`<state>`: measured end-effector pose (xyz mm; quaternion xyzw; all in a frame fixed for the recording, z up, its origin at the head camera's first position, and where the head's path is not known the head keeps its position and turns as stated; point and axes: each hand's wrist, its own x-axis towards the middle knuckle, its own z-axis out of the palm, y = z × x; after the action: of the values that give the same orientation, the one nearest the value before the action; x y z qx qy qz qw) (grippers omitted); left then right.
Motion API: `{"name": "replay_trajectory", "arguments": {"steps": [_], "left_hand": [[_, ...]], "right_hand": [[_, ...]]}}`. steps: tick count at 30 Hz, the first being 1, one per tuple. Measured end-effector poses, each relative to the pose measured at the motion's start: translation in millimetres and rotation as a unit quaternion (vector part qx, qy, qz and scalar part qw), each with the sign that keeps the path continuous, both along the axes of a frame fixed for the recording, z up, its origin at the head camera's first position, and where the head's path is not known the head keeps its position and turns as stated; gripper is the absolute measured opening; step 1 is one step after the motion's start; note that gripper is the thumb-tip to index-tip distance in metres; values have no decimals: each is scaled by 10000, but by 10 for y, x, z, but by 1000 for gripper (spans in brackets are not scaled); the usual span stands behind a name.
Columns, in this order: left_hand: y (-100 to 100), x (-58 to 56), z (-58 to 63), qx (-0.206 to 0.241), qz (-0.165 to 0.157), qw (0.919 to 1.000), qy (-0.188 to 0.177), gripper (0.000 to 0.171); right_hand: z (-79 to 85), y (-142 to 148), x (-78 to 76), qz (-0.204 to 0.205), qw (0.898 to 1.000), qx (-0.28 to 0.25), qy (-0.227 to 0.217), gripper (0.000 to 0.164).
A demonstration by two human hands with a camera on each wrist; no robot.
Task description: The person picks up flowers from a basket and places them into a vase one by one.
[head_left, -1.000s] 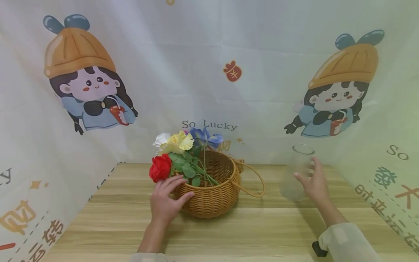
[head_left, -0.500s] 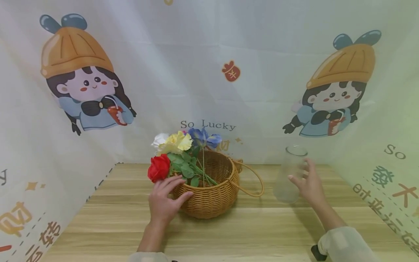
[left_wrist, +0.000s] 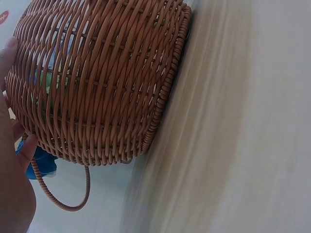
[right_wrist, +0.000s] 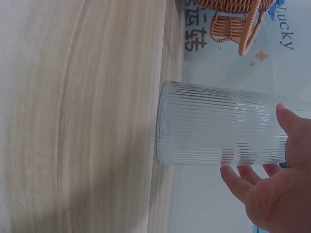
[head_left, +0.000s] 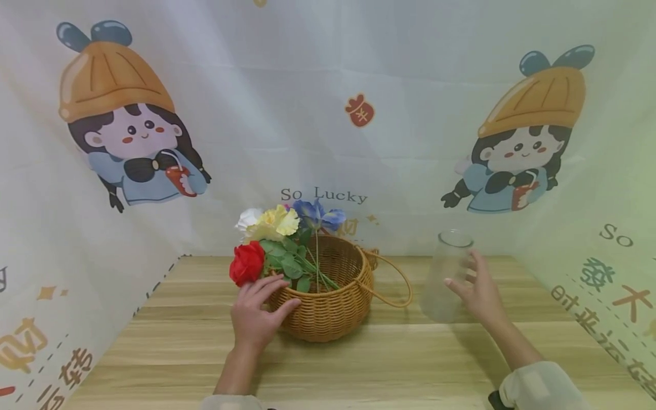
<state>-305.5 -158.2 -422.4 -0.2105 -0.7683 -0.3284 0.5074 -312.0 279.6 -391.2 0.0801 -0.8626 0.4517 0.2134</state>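
Note:
A round brown wicker basket [head_left: 328,319] stands on the table. My left hand [head_left: 256,319] holds its left rim, with the thumb against the outer wall. Artificial flowers lean out of the basket on that side: a red rose [head_left: 247,263], a yellow flower [head_left: 274,222], a white one [head_left: 249,218] and a blue one [head_left: 319,216]. To the right, my right hand [head_left: 479,287] grips a clear ribbed glass vase [right_wrist: 218,127], thumb on one side and fingers on the other. The vase is upright; its base is at or very near the tabletop.
The wooden table [head_left: 359,370] runs back to a printed cloth backdrop [head_left: 410,142], which also rises at both sides. The basket's loop handle [head_left: 402,279] sticks out toward the vase, and a gap separates them.
My right hand has carried or slid the vase leftward and slightly nearer, toward the basket. My left hand stays on the rim. The whole head view has shifted slightly.

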Motion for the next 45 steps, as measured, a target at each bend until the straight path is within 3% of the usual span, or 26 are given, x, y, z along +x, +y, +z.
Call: {"name": "replay_trajectory", "arguments": {"steps": [20, 36, 45], "left_hand": [[0, -2, -1, -33, -38, 9999, 161, 50], [4, 8, 6, 3, -1, 9998, 198, 48], [0, 1, 9, 12, -24, 9999, 143, 49]], "right_hand": [[-23, -122, 83, 138, 9995, 172, 243, 81], [-80, -139, 66, 497, 9978, 172, 399, 79], [-89, -96, 53, 967, 9942, 31, 476, 79]]}}
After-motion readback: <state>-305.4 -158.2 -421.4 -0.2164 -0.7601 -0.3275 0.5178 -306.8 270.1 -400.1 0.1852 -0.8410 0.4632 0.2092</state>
